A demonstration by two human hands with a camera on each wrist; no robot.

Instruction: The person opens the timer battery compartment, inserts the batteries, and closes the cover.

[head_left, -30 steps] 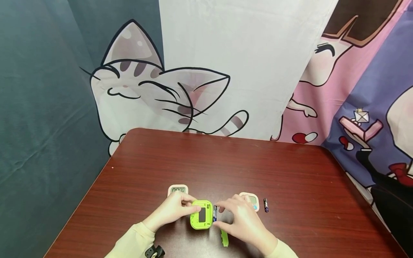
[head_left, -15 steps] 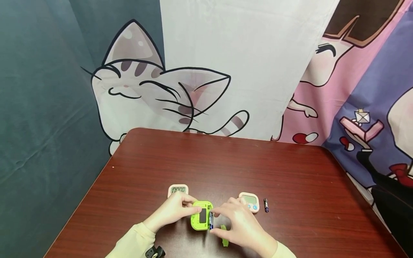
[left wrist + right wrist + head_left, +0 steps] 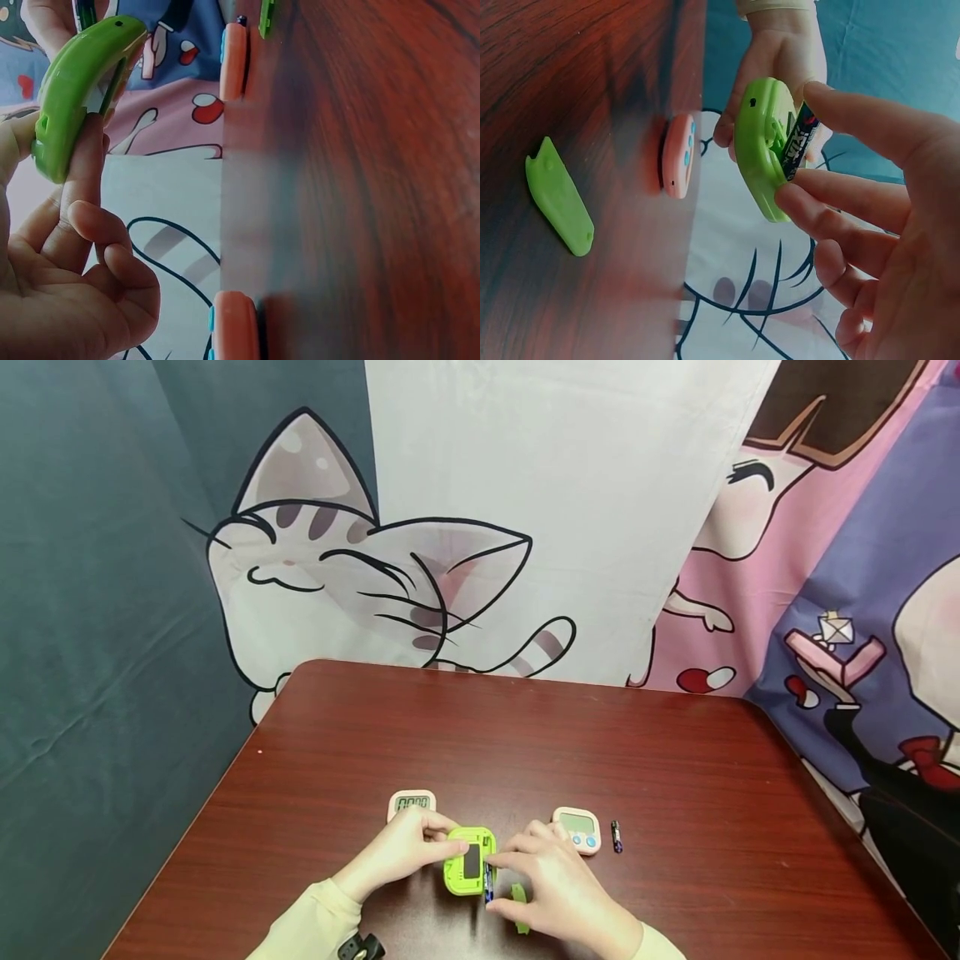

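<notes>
My left hand (image 3: 397, 853) grips a green digital timer (image 3: 459, 887) by its left edge, thumb on the back, which faces up with its battery bay uncovered. My right hand (image 3: 551, 881) pinches a dark blue AAA battery (image 3: 800, 142) between thumb and fingers. In the right wrist view the battery lies tilted, one end down at the timer's bay and the other raised against the thumb. The left wrist view shows the timer (image 3: 64, 97) held above the table, its screen side toward the fingers. Below the right hand, a green battery cover (image 3: 559, 199) lies on the table.
A pale pink timer (image 3: 412, 798) showing digits lies behind the left hand. Another pale pink timer (image 3: 577, 828) with a blank screen lies beyond the right hand, a second battery (image 3: 617, 837) to its right. The brown table (image 3: 480, 735) ends at a printed cloth backdrop (image 3: 600, 510).
My right hand has moved the battery left, from beside the timer to overlapping its right edge at the bay. My left hand keeps the timer nearly still.
</notes>
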